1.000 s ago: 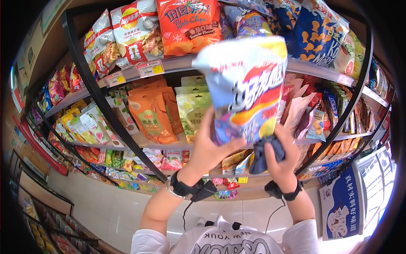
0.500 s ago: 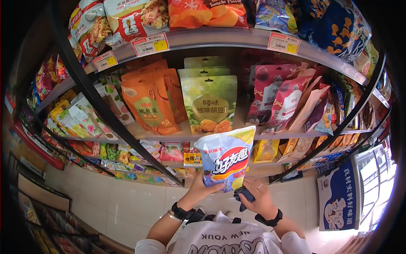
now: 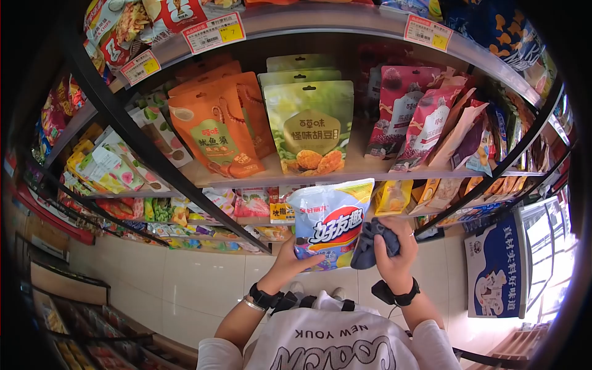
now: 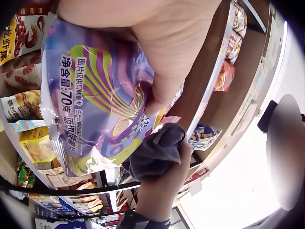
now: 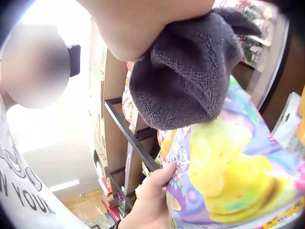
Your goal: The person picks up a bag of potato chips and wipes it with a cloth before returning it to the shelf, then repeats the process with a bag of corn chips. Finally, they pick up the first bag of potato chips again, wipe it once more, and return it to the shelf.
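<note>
The shelf (image 3: 271, 179) of snacks curves across the front. Before it, below the green pouch (image 3: 308, 132), the bag (image 3: 330, 225) is held up, slightly tilted. The person's left hand (image 3: 287, 264) grips its lower left, thumb across the front, other fingers mostly hidden. At its right edge, the right hand (image 3: 398, 251) has thumb and fingers curled round a bunched dark cloth (image 3: 368, 245).

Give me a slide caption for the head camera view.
A left hand grips a blue snack bag while the right hand holds a dark cloth beside it, before stocked shelves.
</note>
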`<move>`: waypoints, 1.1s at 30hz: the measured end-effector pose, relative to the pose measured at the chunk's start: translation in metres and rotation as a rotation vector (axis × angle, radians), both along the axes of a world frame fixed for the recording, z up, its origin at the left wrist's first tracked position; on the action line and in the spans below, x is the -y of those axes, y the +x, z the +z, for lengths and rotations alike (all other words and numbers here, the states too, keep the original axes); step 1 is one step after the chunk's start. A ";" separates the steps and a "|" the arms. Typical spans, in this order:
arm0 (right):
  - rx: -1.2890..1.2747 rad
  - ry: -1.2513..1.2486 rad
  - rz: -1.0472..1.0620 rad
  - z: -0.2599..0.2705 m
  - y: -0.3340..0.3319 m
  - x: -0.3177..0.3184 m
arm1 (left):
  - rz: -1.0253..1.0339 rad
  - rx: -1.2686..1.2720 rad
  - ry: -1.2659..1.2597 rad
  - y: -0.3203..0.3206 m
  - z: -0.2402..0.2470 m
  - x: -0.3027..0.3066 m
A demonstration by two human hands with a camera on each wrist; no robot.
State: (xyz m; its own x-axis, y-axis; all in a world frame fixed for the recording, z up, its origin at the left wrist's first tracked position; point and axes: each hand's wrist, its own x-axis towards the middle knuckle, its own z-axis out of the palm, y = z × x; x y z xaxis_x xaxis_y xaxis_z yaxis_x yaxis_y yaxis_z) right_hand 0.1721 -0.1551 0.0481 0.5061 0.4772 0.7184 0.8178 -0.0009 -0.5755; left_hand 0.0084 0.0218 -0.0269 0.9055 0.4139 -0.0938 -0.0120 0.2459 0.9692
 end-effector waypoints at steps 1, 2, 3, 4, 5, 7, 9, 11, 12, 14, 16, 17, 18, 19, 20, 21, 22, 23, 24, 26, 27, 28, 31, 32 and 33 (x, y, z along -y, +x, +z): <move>0.004 0.012 -0.003 0.002 -0.002 -0.005 | -0.007 -0.002 0.015 0.001 -0.002 0.001; 0.017 -0.018 0.032 0.002 -0.009 -0.010 | -0.014 -0.004 0.029 0.002 -0.005 0.002; 0.030 -0.047 0.068 0.001 -0.016 -0.017 | -0.020 -0.006 0.045 0.004 -0.008 0.003; 0.053 -0.112 0.103 -0.004 -0.025 -0.022 | -0.007 0.012 0.044 0.006 -0.011 0.003; 0.089 -0.158 0.118 -0.008 -0.035 -0.025 | 0.006 0.030 0.043 0.008 -0.014 0.004; 0.220 -0.163 0.212 -0.026 -0.046 -0.030 | 0.031 0.061 0.082 0.009 -0.016 0.004; 0.255 -0.197 0.255 -0.029 -0.046 -0.028 | 0.052 0.090 0.162 0.010 -0.015 0.003; 0.298 -0.218 0.250 -0.025 -0.041 -0.028 | 0.029 0.068 0.166 0.009 -0.014 0.002; 0.321 -0.222 0.223 -0.020 -0.033 -0.028 | 0.014 0.040 0.140 0.007 -0.008 0.003; 0.335 -0.197 0.110 -0.010 -0.018 -0.033 | -0.015 0.006 0.112 0.006 0.009 0.003; 0.285 -0.144 0.009 -0.003 -0.009 -0.037 | -0.019 0.031 0.092 0.005 0.013 0.003; 0.260 -0.117 -0.042 -0.001 -0.007 -0.038 | -0.022 0.043 0.083 0.005 0.014 0.003; 0.239 -0.118 0.024 -0.001 -0.009 -0.037 | -0.028 0.043 0.099 0.006 0.013 0.003; 0.246 -0.140 0.095 -0.005 -0.016 -0.037 | -0.033 0.041 0.114 0.006 0.010 0.002; 0.254 -0.162 0.167 -0.011 -0.024 -0.036 | -0.038 0.040 0.128 0.006 0.006 0.001; 0.264 -0.184 0.240 -0.016 -0.030 -0.034 | -0.035 0.058 0.125 0.006 0.000 -0.001; 0.313 -0.289 0.273 -0.014 -0.034 -0.030 | -0.031 0.076 0.123 0.006 -0.007 -0.003; 0.321 -0.262 0.250 -0.015 -0.031 -0.031 | -0.028 0.093 0.120 0.006 -0.011 -0.005; 0.327 -0.236 0.225 -0.017 -0.025 -0.034 | -0.040 0.064 0.092 0.006 -0.007 -0.005; 0.315 -0.198 0.122 -0.010 -0.011 -0.038 | -0.063 0.005 0.037 0.007 0.007 -0.003; 0.300 -0.169 0.068 -0.008 -0.006 -0.042 | -0.076 0.006 0.036 0.007 0.005 -0.004; 0.286 -0.139 0.013 -0.005 -0.002 -0.045 | -0.091 0.007 0.036 0.008 0.003 -0.005; 0.227 -0.138 0.097 -0.008 -0.015 -0.045 | -0.105 0.012 0.046 0.009 -0.003 -0.007; 0.247 -0.177 0.184 -0.013 -0.024 -0.042 | -0.101 0.015 0.051 0.010 -0.006 -0.007; 0.266 -0.218 0.272 -0.016 -0.029 -0.040 | -0.101 0.021 0.044 0.011 -0.010 -0.008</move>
